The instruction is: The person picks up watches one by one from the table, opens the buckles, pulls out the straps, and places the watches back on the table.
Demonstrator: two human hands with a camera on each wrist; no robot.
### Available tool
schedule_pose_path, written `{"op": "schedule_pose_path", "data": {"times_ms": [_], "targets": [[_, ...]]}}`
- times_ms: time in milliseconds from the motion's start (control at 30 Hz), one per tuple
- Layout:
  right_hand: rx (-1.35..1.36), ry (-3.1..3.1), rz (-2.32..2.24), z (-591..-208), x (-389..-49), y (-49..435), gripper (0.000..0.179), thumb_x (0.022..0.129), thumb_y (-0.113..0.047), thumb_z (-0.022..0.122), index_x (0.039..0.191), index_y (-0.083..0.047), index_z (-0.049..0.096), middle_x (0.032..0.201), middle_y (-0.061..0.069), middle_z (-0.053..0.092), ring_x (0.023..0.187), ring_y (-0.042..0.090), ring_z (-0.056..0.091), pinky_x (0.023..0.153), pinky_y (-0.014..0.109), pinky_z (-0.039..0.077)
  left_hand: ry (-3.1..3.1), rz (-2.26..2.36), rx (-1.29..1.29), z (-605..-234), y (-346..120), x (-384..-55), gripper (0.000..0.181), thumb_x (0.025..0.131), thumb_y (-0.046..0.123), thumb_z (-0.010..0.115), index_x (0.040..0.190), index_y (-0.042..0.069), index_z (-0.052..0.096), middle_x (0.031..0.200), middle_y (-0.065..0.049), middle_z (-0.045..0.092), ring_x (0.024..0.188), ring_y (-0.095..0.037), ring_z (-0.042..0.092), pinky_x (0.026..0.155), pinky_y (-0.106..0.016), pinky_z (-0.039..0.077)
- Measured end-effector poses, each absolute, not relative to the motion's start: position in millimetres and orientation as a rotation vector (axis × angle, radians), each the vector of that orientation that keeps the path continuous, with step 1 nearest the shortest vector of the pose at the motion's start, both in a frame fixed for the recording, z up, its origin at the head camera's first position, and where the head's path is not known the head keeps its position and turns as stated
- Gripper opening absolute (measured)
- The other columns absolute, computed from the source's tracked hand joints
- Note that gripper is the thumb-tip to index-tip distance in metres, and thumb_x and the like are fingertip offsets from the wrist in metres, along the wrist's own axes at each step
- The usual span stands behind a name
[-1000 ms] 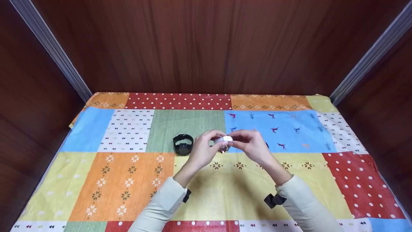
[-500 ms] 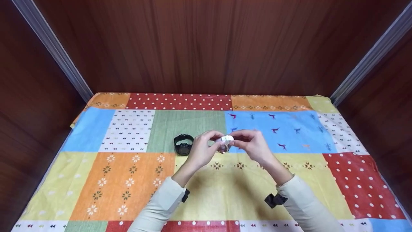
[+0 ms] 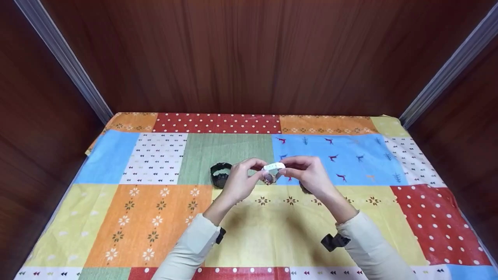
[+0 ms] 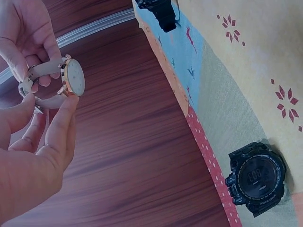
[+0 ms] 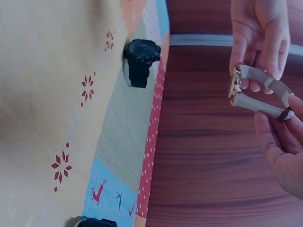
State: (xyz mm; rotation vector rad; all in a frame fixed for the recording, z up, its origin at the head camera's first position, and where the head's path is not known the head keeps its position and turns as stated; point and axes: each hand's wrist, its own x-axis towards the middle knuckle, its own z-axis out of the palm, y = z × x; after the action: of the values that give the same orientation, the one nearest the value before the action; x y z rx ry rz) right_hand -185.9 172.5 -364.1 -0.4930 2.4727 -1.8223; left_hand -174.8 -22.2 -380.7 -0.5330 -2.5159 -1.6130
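A wristwatch (image 3: 274, 166) with a pale strap and a rose-gold case (image 4: 65, 78) is held up between both hands, above the cloth. Its strap (image 5: 258, 105) forms a loop, with a dark buckle (image 5: 286, 114) at the end away from the case. My left hand (image 3: 242, 181) pinches the watch by the strap near the case. At the buckle end, my right hand (image 3: 312, 175) grips the strap between thumb and fingers. Whether the buckle is fastened cannot be made out.
Left of the hands, a black digital watch (image 3: 220, 177) stands on the patchwork tablecloth (image 3: 163, 225). Another dark watch (image 4: 158, 12) lies beneath the right hand, mostly hidden in the head view. Brown wood-grain panels (image 3: 249, 58) enclose the back and sides.
The hands have drawn slightly apart, the right one shifting rightward. More of the pale strap shows between them, and the watch has turned a little.
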Motion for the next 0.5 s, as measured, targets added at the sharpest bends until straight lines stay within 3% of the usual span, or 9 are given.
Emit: {"op": "schedule_pose_path", "data": {"times_ms": [100,167,300,500], "targets": [[-0.506,2.448,-1.848,-364.7,-186.8,174.6,0.022,0.078,-0.005,0.071,0.096,0.006,0.068,0.085,0.016,0.067,0.061,0.009,0.059,0.058,0.021,0.050,-2.506,-1.607,-0.538,-380.4,-22.6,-174.8,0.013,0.085,0.010,0.064,0.096,0.005,0.067,0.092,-0.003,0.066,0.088,-0.015,0.059,0.079,-0.032,0.047],[-0.520,2.424,-1.871,-365.1,-187.1,175.5,0.023,0.078,-0.004,0.071,0.096,0.008,0.067,0.087,0.018,0.067,0.073,0.013,0.063,0.070,0.026,0.052,-2.501,-1.600,-0.541,-380.5,-22.6,-174.6,0.012,0.085,0.010,0.064,0.096,0.005,0.067,0.091,-0.003,0.066,0.088,-0.015,0.059,0.079,-0.033,0.046],[-0.519,2.415,-1.880,-366.0,-186.9,176.5,0.022,0.077,-0.003,0.071,0.096,0.007,0.067,0.087,0.017,0.067,0.075,0.016,0.064,0.072,0.028,0.052,-2.512,-1.595,-0.543,-381.6,-22.0,-174.3,0.012,0.085,0.011,0.064,0.096,0.006,0.067,0.091,-0.002,0.065,0.087,-0.014,0.059,0.078,-0.032,0.047],[-0.548,2.445,-1.856,-365.8,-185.6,175.0,0.019,0.078,-0.004,0.071,0.095,0.004,0.069,0.086,0.013,0.068,0.078,0.018,0.064,0.073,0.029,0.051,-2.509,-1.632,-0.566,-383.0,-20.9,-172.4,0.017,0.085,0.015,0.064,0.100,0.006,0.066,0.093,-0.002,0.062,0.086,-0.012,0.058,0.068,-0.022,0.051]]}}
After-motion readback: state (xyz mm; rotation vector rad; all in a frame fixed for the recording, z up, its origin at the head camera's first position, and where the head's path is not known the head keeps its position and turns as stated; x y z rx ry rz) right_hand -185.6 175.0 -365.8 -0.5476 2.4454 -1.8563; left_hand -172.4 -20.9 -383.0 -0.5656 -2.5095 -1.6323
